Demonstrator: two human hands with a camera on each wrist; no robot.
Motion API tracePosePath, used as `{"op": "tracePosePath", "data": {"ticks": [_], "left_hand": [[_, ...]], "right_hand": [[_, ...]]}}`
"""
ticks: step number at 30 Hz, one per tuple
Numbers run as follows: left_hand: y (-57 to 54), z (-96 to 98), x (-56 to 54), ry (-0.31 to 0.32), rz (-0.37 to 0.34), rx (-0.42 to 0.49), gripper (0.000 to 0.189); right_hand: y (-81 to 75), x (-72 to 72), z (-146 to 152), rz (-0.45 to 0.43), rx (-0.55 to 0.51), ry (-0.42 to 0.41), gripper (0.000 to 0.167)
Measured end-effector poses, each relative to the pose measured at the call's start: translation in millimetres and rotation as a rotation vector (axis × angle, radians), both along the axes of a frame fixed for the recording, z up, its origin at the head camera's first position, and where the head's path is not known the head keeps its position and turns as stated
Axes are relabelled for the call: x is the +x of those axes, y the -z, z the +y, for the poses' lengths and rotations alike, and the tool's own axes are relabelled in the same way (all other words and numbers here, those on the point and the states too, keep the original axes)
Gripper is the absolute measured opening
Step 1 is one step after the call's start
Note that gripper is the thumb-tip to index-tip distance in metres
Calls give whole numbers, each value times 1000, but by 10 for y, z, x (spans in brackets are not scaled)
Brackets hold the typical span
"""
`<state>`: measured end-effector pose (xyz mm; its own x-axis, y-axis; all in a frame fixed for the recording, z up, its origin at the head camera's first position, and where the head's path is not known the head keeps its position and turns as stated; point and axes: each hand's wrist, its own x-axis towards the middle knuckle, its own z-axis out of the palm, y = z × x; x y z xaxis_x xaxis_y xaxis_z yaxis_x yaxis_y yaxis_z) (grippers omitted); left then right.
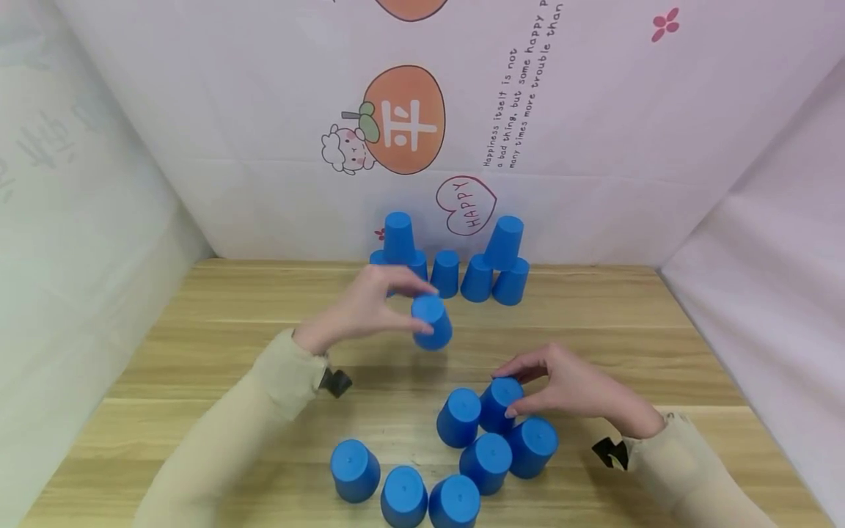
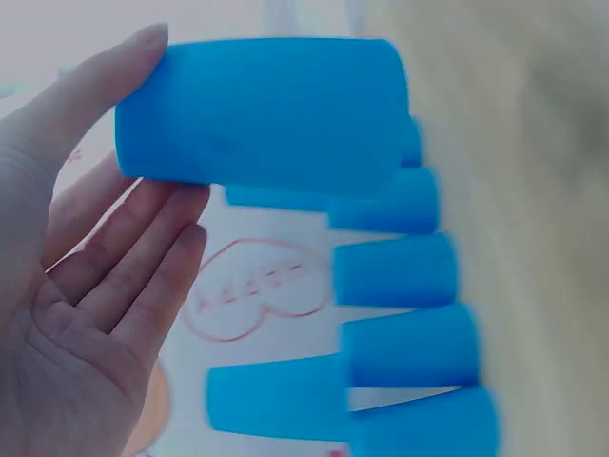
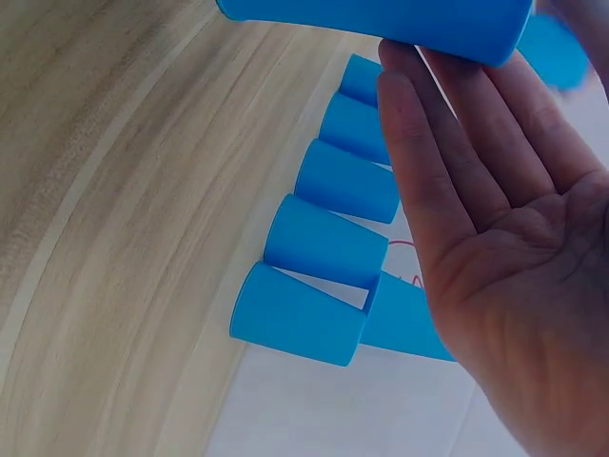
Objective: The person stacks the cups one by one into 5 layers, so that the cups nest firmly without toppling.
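Note:
My left hand (image 1: 372, 308) pinches an upside-down blue plastic cup (image 1: 434, 328) between thumb and fingers, held above the table in front of the back row. In the left wrist view this cup (image 2: 266, 114) spans the top, and the palm (image 2: 76, 362) faces the camera. On the right, my right hand (image 1: 571, 385) grips another blue cup (image 1: 496, 412) by its sides, at the far end of a cluster. The right wrist view shows that cup (image 3: 381, 21) only in part, cut by the top edge. Whether it touches the table cannot be told.
Along the back stands a row of inverted blue cups (image 1: 445, 275); one cup (image 1: 399, 238) sits on the left pair, another (image 1: 505, 243) on the right pair. Several more inverted cups (image 1: 354, 473) stand near the front. A printed white cloth (image 1: 264, 147) rises behind the wooden table (image 1: 218, 330).

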<state>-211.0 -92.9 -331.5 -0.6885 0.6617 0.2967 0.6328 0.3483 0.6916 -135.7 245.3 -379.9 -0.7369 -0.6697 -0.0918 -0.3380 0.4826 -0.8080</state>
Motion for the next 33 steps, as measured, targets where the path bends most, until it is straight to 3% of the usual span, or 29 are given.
{"op": "tracePosePath", "data": {"ticks": [8, 14, 18, 23, 28, 33], "left_hand": [[-473, 209, -477, -107, 134, 32, 51], [-630, 291, -782, -252, 126, 3, 58], [-605, 307, -950, -332, 111, -13, 58], [-410, 305, -1125, -369, 90, -62, 56], [-230, 313, -1203, -364, 64, -98, 55], [-163, 343, -1227, -342, 65, -141, 54]], "right_hand": [[16, 10, 14, 10, 2, 6, 47], [21, 11, 22, 22, -1, 4, 48], [29, 8, 28, 10, -2, 10, 49], [39, 4, 30, -3, -8, 13, 47], [38, 5, 22, -3, -16, 8, 46], [33, 9, 24, -3, -16, 13, 46]]}}
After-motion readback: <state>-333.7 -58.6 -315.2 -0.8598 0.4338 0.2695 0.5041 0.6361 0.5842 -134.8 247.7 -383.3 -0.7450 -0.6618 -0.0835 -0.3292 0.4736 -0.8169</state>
